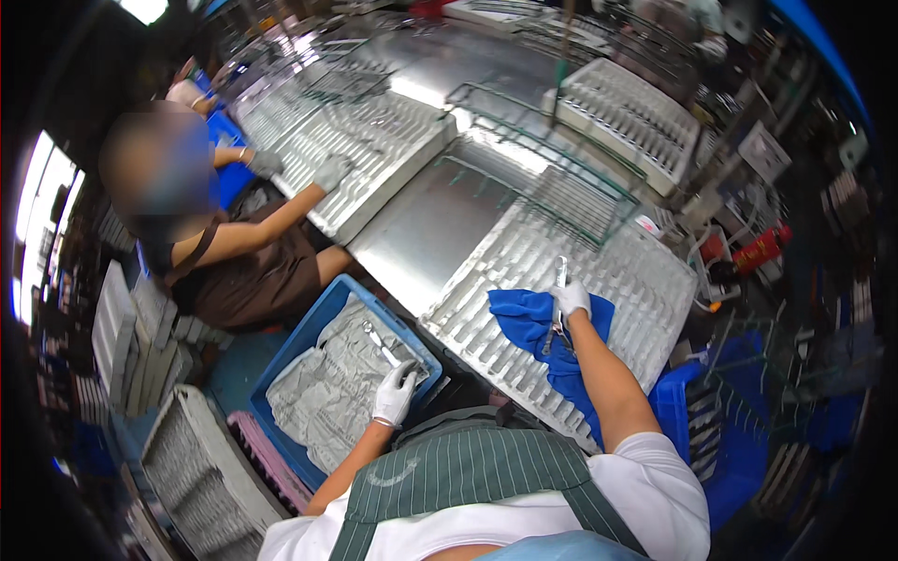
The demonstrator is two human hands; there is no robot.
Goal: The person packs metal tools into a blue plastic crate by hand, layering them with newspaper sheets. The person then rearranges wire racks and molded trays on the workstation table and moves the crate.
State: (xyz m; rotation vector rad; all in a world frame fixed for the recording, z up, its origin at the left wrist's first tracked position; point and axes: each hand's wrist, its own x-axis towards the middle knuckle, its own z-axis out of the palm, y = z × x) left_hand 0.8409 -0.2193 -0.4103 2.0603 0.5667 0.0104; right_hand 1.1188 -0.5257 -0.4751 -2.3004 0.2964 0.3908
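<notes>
My left hand (393,396), in a white glove, is over a blue crate (329,292) at the lower left. Its fingers curl round the near end of a shiny wrench (380,342), whose head points away over the crumpled grey cloth (313,397) inside. My right hand (572,300), also gloved, is closed on shiny wrenches (561,271) above a blue cloth (524,316). One end sticks out beyond the fingers and other metal ends show below them; how many it holds is unclear. The cloth lies on a pale ridged tray (477,323).
At the left a seated person in grey gloves (332,172) works at another ridged tray (393,187). Green wire racks (524,178) stand on the metal table (421,243). A third tray (645,103) sits farther back. Blue bins (675,402) are at my right.
</notes>
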